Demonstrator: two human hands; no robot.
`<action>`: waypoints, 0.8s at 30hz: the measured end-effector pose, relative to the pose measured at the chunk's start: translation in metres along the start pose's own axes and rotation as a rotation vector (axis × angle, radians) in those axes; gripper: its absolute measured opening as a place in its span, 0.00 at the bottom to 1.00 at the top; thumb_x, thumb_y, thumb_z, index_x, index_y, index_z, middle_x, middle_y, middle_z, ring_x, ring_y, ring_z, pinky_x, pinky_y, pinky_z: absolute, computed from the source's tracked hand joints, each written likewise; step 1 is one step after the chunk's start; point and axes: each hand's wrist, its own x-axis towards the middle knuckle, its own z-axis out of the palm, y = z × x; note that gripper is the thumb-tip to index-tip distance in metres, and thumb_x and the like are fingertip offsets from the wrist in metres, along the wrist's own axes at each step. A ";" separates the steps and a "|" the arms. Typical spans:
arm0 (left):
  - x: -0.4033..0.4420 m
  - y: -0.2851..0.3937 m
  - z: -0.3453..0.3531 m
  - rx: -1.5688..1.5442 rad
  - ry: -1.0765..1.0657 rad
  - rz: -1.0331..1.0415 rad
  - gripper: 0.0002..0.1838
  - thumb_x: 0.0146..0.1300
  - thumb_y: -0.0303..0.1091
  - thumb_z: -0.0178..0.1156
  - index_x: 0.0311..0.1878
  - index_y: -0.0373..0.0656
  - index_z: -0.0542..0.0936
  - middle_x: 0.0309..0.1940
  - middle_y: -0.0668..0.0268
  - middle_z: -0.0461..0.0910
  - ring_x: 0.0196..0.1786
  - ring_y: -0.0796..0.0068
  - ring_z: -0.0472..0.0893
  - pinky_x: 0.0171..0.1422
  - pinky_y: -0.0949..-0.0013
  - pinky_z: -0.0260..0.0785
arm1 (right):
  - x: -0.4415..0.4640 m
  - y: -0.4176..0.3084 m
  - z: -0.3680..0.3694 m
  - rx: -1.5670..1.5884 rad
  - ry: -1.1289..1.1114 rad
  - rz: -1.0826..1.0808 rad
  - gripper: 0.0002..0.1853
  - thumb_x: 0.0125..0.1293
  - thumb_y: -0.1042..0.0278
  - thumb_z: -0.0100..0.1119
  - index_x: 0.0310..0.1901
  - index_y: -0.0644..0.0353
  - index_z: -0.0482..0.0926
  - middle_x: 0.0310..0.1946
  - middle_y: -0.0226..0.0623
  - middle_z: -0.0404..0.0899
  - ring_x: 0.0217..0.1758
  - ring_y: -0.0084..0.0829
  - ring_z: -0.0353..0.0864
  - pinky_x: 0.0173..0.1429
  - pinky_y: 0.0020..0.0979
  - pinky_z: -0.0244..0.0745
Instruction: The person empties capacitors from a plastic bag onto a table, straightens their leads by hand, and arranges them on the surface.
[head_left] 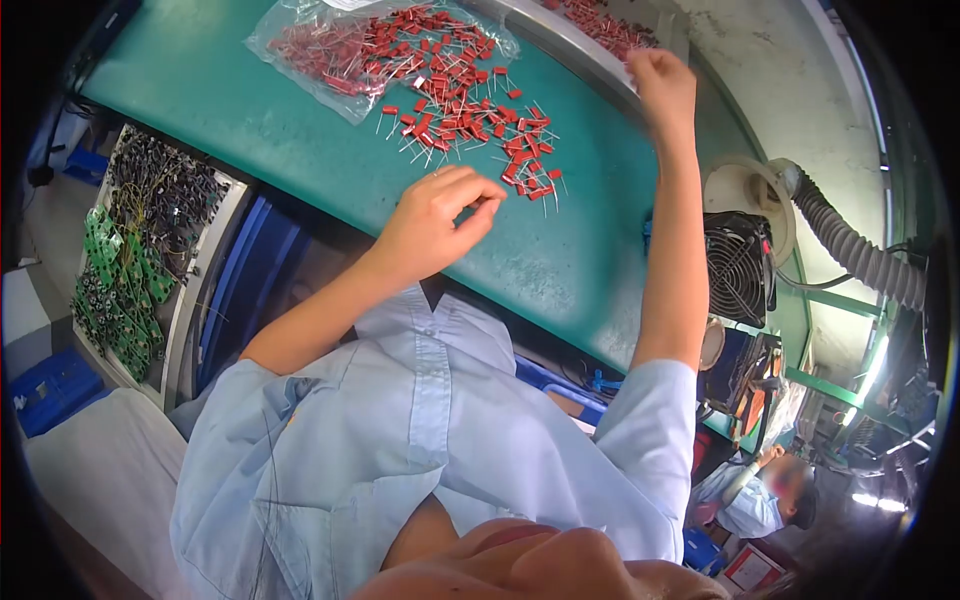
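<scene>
My left hand (440,220) is over the green work surface (540,260), thumb and forefinger brought together in a pinch. Its fingertips are beside a loose pile of red box-shaped film capacitors (465,100) with thin wire leads; I cannot make out anything between them. Farther right, my right hand (665,85) is raised with curled fingers at the edge of a metal tray (580,50). More red capacitors (605,25) lie in that tray. Whatever the right fingers hold, if anything, is too small to tell.
A clear plastic bag (320,60) spills capacitors at the back. To the left, a bin holds green circuit boards (125,290) and tangled wires. A black fan (740,265) and a grey flexible hose (840,225) stand right. A person (750,500) sits farther off.
</scene>
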 end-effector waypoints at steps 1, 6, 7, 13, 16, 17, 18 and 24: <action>0.000 0.000 -0.001 0.004 0.004 -0.006 0.05 0.65 0.22 0.64 0.42 0.36 0.84 0.35 0.62 0.83 0.38 0.68 0.82 0.41 0.68 0.76 | 0.021 0.002 0.007 0.026 0.053 0.007 0.11 0.67 0.63 0.66 0.37 0.65 0.84 0.26 0.25 0.79 0.31 0.15 0.74 0.36 0.24 0.71; -0.001 -0.001 0.000 -0.032 0.012 -0.037 0.04 0.65 0.23 0.64 0.42 0.37 0.84 0.35 0.62 0.83 0.39 0.67 0.82 0.42 0.66 0.75 | 0.046 0.027 0.018 0.144 -0.062 0.046 0.13 0.70 0.68 0.64 0.49 0.68 0.83 0.36 0.32 0.85 0.38 0.20 0.80 0.42 0.24 0.75; -0.001 -0.001 -0.001 -0.025 0.007 -0.030 0.04 0.65 0.23 0.64 0.42 0.36 0.84 0.35 0.62 0.83 0.38 0.69 0.82 0.41 0.68 0.76 | 0.027 0.019 0.019 0.153 -0.098 0.029 0.10 0.69 0.67 0.65 0.44 0.66 0.84 0.33 0.29 0.83 0.35 0.18 0.78 0.41 0.24 0.74; 0.002 -0.002 -0.001 -0.009 -0.027 -0.004 0.05 0.65 0.23 0.64 0.43 0.37 0.84 0.35 0.62 0.83 0.38 0.69 0.82 0.40 0.68 0.75 | -0.097 -0.005 -0.008 -0.110 -0.550 -0.108 0.07 0.68 0.70 0.65 0.43 0.65 0.84 0.34 0.29 0.83 0.35 0.22 0.79 0.43 0.26 0.75; 0.003 -0.001 -0.002 0.008 -0.049 -0.014 0.05 0.65 0.23 0.64 0.43 0.37 0.84 0.35 0.62 0.83 0.39 0.68 0.82 0.41 0.68 0.76 | -0.121 -0.016 -0.009 -0.218 -0.613 -0.140 0.09 0.66 0.72 0.66 0.45 0.64 0.84 0.37 0.37 0.80 0.38 0.30 0.81 0.45 0.30 0.77; 0.002 0.000 -0.001 -0.002 -0.043 -0.015 0.05 0.65 0.23 0.64 0.43 0.37 0.85 0.35 0.62 0.83 0.39 0.68 0.82 0.41 0.68 0.76 | -0.124 -0.017 -0.007 -0.229 -0.615 -0.166 0.09 0.66 0.72 0.66 0.45 0.64 0.84 0.38 0.38 0.80 0.39 0.31 0.81 0.45 0.31 0.77; 0.002 0.000 -0.001 -0.009 -0.035 -0.015 0.05 0.65 0.23 0.64 0.43 0.37 0.85 0.35 0.62 0.83 0.39 0.68 0.82 0.41 0.68 0.76 | -0.126 -0.017 -0.005 -0.238 -0.617 -0.195 0.09 0.66 0.72 0.66 0.46 0.63 0.84 0.38 0.39 0.79 0.39 0.32 0.82 0.45 0.32 0.77; 0.000 -0.001 -0.001 -0.016 -0.006 -0.014 0.05 0.65 0.22 0.64 0.43 0.36 0.85 0.35 0.62 0.84 0.39 0.68 0.83 0.41 0.68 0.77 | -0.126 -0.020 -0.013 -0.308 -0.681 -0.118 0.08 0.66 0.73 0.66 0.44 0.66 0.81 0.36 0.36 0.81 0.38 0.28 0.82 0.46 0.30 0.77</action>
